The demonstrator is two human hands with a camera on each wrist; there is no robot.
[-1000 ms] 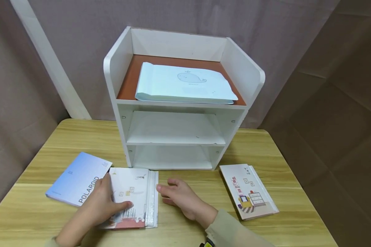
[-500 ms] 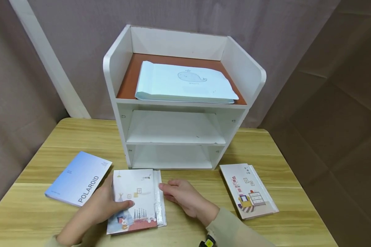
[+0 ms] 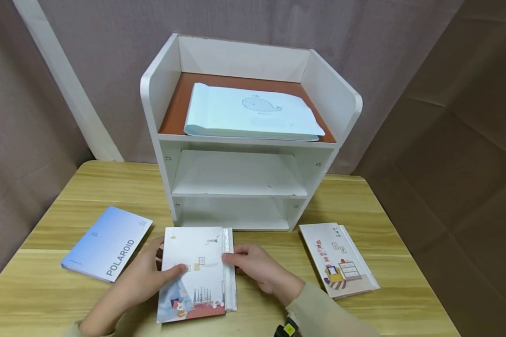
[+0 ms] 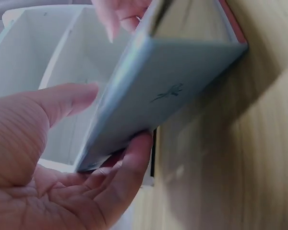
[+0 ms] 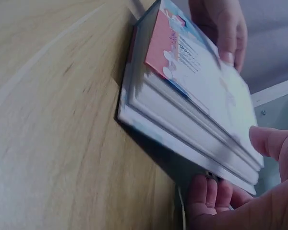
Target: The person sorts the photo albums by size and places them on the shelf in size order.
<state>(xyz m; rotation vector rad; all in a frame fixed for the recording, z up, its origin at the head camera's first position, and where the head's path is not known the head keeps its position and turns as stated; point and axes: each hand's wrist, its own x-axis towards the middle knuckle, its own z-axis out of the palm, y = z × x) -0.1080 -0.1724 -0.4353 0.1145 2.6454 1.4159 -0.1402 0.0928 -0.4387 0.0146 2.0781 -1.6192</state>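
A thick hardcover book [image 3: 206, 276] with a room drawing on its pale cover lies between my hands before the shelf unit. My left hand [image 3: 145, 274] grips its spine side, thumb on the cover and fingers curled at the underside, as the left wrist view shows along the spine [image 4: 168, 81]. At the opposite edge, my right hand [image 3: 263, 269] pinches the page side, thumb above and fingertips below. In the right wrist view the shelf-side end of the book is raised off the table, while its near corner is at the tabletop.
A white shelf unit [image 3: 240, 195] stands behind, with a whale-printed white packet [image 3: 253, 114] on its brown top. A blue POLAROID book [image 3: 107, 243] lies at left. Another illustrated book [image 3: 339, 260] lies at right on the wooden table [image 3: 405, 304].
The book has slid rightward with my left hand on its spine side. My right hand has shifted slightly right, from beside the page edge to pinching it.
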